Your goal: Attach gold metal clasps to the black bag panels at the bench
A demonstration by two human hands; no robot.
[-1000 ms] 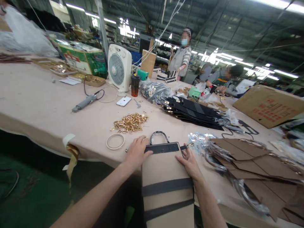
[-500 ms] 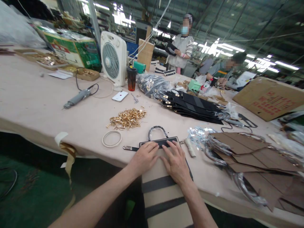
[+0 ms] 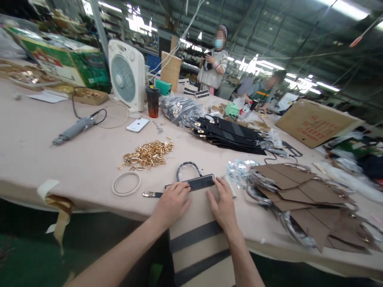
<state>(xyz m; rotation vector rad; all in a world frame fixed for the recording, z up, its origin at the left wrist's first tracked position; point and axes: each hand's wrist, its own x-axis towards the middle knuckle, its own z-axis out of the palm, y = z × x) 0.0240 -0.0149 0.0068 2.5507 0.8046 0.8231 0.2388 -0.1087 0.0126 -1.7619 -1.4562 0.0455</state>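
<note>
A beige bag panel (image 3: 197, 211) with dark stripes lies over the table's front edge and hangs down toward me. Along its far end runs a black strip (image 3: 201, 183), with a wrapped loop handle (image 3: 189, 165) behind it. My left hand (image 3: 172, 201) rests flat on the left part of the strip, fingers stretched. At the right end, my right hand (image 3: 222, 203) lies with fingers apart, touching the panel and the strip's edge. A short black strap with a metal tip (image 3: 149, 194) sticks out to the left. Part of the panel is hidden under both hands.
Gold metal fittings (image 3: 148, 154) are heaped beyond a tape roll (image 3: 126, 183). A grey electric screwdriver (image 3: 74, 129), a phone (image 3: 137, 124), a cup (image 3: 153, 101) and a fan (image 3: 126, 75) stand or lie farther left. Black panels (image 3: 230, 133) and brown panels (image 3: 299, 191) are stacked right. Two people are behind.
The view has turned slightly right. My hands have spread apart along the black strip, uncovering its middle. The standing person behind has raised their hands a little.
</note>
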